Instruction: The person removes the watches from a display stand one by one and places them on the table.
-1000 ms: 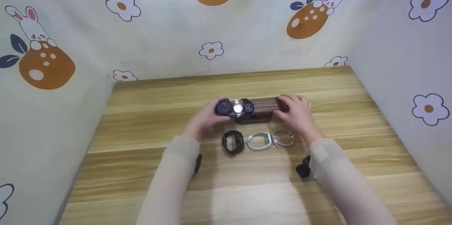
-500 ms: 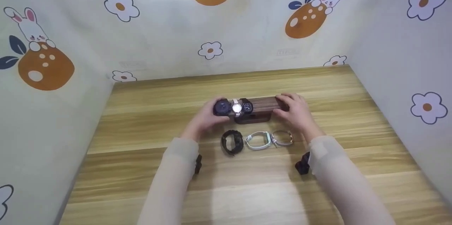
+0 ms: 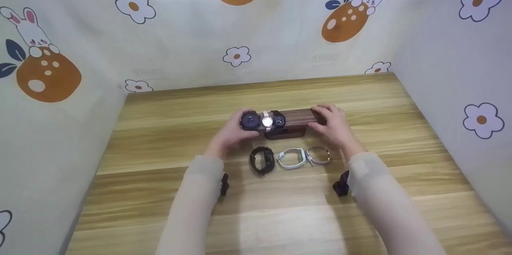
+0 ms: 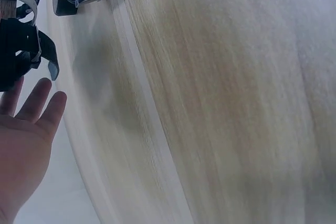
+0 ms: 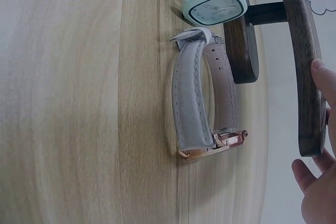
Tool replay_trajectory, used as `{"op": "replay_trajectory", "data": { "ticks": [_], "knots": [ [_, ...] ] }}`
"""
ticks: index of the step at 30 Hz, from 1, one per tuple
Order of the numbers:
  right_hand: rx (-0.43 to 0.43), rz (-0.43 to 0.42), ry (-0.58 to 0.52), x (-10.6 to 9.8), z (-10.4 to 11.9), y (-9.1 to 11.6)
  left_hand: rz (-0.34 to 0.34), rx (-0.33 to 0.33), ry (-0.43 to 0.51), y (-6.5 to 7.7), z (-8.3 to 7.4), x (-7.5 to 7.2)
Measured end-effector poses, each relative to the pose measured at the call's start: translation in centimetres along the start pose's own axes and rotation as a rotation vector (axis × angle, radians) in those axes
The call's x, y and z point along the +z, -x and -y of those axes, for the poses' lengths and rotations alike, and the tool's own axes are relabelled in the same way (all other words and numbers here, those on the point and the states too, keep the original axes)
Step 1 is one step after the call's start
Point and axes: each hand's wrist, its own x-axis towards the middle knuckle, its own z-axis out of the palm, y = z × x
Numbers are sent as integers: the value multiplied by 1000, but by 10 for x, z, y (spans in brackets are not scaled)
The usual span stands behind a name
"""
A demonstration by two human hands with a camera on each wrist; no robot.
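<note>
A dark wooden watch stand [image 3: 298, 118] bears three watches on the left part of its bar: a large black watch [image 3: 250, 120] at the end, a white-strapped watch [image 3: 267, 121] and a black square watch [image 3: 279, 120]. My left hand [image 3: 234, 133] holds the black watch round the bar's left end, thumb in front; its outer fingers [image 4: 35, 100] extend below in the left wrist view. My right hand [image 3: 335, 127] grips the bar's right end between thumb and fingers. In the right wrist view the bar [image 5: 307, 77] stands above the base [image 5: 242, 51].
In front of the stand lie a black watch [image 3: 262, 161], a mint-green watch [image 3: 292, 158] and a grey leather-strapped watch [image 5: 191, 93] with a rose-gold case. They rest on the wood-grain table [image 3: 160, 191]. A patterned cloth wall [image 3: 180, 39] rises behind the table and at both sides.
The whole head view shifts slightly. Both hands keep their places at the ends of the bar, and the watches stay where they were.
</note>
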Motion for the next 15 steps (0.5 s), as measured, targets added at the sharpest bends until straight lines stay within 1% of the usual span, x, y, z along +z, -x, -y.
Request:
{"op": "replay_trajectory", "data": {
  "ticks": [6, 10, 13, 15],
  "knots": [
    [17, 19, 26, 0, 1, 0, -3, -1, 19, 1, 2, 0],
    [21, 23, 37, 0, 2, 0, -17, -19, 36, 2, 4, 0],
    [24, 26, 32, -1, 2, 0, -37, -40, 61, 3, 6, 0],
    [25, 29, 31, -2, 3, -1, -59, -41, 68, 3, 7, 0]
  ]
}}
